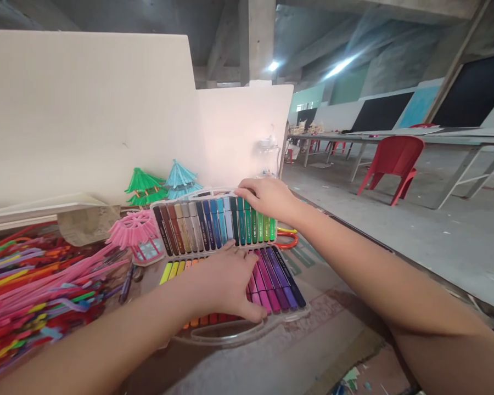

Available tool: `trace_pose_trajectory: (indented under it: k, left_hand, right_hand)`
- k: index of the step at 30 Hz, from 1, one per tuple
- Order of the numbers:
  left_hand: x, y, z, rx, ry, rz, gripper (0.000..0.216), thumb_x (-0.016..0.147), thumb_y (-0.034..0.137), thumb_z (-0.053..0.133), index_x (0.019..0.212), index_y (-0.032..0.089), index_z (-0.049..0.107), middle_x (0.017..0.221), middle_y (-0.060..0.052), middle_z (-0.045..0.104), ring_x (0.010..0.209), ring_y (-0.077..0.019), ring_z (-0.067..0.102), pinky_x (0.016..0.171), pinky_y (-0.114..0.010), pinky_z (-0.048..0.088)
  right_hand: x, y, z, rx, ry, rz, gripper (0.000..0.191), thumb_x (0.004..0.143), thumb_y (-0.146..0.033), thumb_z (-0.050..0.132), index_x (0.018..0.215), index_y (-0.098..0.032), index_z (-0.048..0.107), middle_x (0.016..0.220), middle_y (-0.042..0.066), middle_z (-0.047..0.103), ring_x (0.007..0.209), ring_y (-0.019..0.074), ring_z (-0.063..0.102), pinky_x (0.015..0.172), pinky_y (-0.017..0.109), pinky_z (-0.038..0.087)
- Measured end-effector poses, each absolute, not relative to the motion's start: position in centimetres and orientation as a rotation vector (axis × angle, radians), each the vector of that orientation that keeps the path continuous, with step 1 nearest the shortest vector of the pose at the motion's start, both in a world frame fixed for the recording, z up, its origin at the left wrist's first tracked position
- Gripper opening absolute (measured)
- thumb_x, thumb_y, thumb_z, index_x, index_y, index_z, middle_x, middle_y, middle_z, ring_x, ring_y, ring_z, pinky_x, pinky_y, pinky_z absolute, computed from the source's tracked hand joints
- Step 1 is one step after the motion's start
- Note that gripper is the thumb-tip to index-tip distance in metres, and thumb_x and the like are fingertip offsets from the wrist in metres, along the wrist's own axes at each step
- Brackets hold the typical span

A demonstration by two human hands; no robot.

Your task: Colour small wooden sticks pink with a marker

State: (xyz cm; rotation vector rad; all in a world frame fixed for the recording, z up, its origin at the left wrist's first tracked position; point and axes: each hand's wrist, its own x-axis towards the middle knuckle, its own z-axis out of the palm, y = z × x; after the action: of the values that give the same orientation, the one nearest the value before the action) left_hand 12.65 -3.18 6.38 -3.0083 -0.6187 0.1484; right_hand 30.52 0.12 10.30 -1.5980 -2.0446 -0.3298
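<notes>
A clear plastic marker case (214, 339) lies unfolded, its lid tilted up at the back. Brown, grey, blue and green markers (208, 225) fill the lid in a row. Yellow, orange, red, pink and purple markers (274, 280) line the lower half. My left hand (224, 280) rests palm down over the lower row, fingers spread, hiding the middle markers. My right hand (267, 197) grips the top right edge of the lid, with its thumb in front and its other fingers partly hidden.
Colourful pipe cleaners (45, 291) are heaped at the left. Pink (134, 233), green (145, 187) and blue (181, 180) umbrella-shaped crafts stand behind the case. Orange-handled scissors (288, 240) lie to its right. White boards (86, 109) rise behind; a red chair (393, 164) stands beyond.
</notes>
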Motion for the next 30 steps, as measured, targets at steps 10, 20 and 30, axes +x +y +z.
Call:
trace_pose_trajectory:
  k: [10,20,30]
  left_hand:
    - [12.2,-2.8,6.2,-2.942,-0.483,0.139,0.08,0.072,0.068,0.061,0.12,0.005,0.058,0.111,-0.021,0.068,0.109,-0.0347,0.062,0.108,-0.046,0.035]
    - [12.5,-2.1,7.0,-3.082,-0.5,0.151,0.075,0.067,0.072,0.067,0.109,0.01,0.062,0.104,-0.018,0.072,0.1,-0.034,0.067,0.106,-0.049,0.038]
    - [12.3,-3.5,7.2,-3.018,-0.687,0.451,0.102,0.073,0.073,0.06,0.139,-0.002,0.041,0.135,-0.028,0.052,0.132,-0.0389,0.044,0.111,-0.047,0.032]
  right_hand:
    - [30.4,-0.1,10.4,-1.561,-2.068,-0.312,0.037,0.1,-0.039,0.037,0.1,-0.02,0.068,0.093,0.006,0.073,0.086,0.0223,0.062,0.066,0.029,0.034]
    - [29.9,-0.5,10.5,-1.588,-2.052,-0.268,0.036,0.099,-0.038,0.037,0.096,-0.021,0.069,0.089,0.006,0.073,0.077,0.0207,0.062,0.062,0.028,0.033]
    - [29.7,-0.6,10.4,-1.61,-2.026,-0.237,0.036,0.098,-0.038,0.037,0.098,-0.022,0.069,0.088,0.006,0.074,0.075,0.0228,0.063,0.059,0.029,0.032]
